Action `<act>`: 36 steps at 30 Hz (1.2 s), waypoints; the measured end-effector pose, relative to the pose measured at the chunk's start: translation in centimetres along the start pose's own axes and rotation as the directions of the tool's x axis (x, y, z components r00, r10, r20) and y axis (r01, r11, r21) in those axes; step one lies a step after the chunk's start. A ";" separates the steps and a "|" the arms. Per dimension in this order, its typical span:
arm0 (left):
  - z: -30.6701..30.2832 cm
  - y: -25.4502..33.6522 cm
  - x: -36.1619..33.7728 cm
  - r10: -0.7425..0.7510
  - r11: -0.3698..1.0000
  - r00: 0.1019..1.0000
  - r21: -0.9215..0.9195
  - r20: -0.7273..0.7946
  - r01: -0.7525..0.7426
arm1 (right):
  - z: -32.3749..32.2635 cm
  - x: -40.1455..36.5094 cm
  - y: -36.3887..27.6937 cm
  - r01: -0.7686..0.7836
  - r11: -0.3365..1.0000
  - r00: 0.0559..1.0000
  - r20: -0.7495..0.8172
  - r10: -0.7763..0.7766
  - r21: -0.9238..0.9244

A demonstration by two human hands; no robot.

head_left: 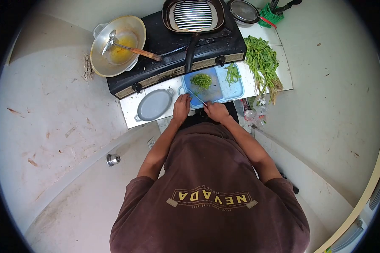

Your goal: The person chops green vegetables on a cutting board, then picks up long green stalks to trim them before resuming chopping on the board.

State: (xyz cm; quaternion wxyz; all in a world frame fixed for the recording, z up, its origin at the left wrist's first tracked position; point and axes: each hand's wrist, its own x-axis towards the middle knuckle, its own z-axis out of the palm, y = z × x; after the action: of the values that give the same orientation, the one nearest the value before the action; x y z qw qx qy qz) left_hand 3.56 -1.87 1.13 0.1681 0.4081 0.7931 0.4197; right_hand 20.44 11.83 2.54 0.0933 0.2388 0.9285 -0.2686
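A blue cutting board (226,93) with raised edges lies at the front of the counter. On it sit a small heap of finely chopped greens (201,81) and, in its right section, some loose green leaves (232,74). My right hand (216,111) is closed around the handle of a knife (197,97), whose thin blade slants up and left over the board. My left hand (182,107) is at the board's left front corner, near the blade, with its fingers curled together; what they hold, if anything, is too small to make out.
Behind the board stands a black gas stove (156,33) with a grill pan (193,30) and a large wok (98,59) holding a ladle (141,52). A grey oval dish (155,104) lies left of the board. Leafy greens with roots (261,61) lie to the right.
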 end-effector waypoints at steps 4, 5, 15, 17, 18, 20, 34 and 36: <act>-0.1 0.6 0.7 -0.009 1.000 1.000 0.008 0.002 0.009 | -0.4 0.5 1.2 -0.076 0.997 0.997 -0.024 0.076 -0.012; -0.1 0.8 1.0 0.019 1.000 1.000 0.024 0.011 -0.019 | -0.5 0.5 1.3 -0.092 0.996 0.995 -0.025 0.092 -0.008; 1.1 0.4 2.3 0.178 0.977 0.983 0.114 0.047 -0.182 | -1.1 -0.5 0.5 -0.105 0.993 0.994 0.024 0.103 0.062; 1.2 0.3 2.3 0.181 0.976 0.983 0.113 0.044 -0.185 | -0.4 -0.7 0.6 -0.089 0.994 0.996 0.022 0.088 0.061; 1.2 0.4 2.3 0.180 0.977 0.983 0.111 0.042 -0.184 | -0.3 -0.8 0.6 -0.089 0.994 0.996 0.015 0.089 0.062; 1.3 0.5 2.2 0.166 0.979 0.985 0.112 0.039 -0.169 | -0.1 -0.9 0.5 -0.088 0.994 0.996 0.003 0.088 0.065; 1.0 1.3 2.0 0.198 0.971 0.979 0.130 0.048 -0.202 | 1.0 0.3 0.1 -0.041 0.995 0.999 -0.020 0.043 0.090; 0.9 1.2 1.9 0.224 0.964 0.973 0.132 0.054 -0.229 | 1.0 0.3 0.0 -0.038 0.996 0.999 -0.020 0.040 0.083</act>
State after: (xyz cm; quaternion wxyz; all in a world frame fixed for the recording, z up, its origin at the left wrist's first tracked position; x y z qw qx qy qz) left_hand 3.58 0.47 1.70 0.1058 0.5146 0.7650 0.3726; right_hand 20.18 11.39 1.65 0.0783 0.2634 0.9127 -0.3025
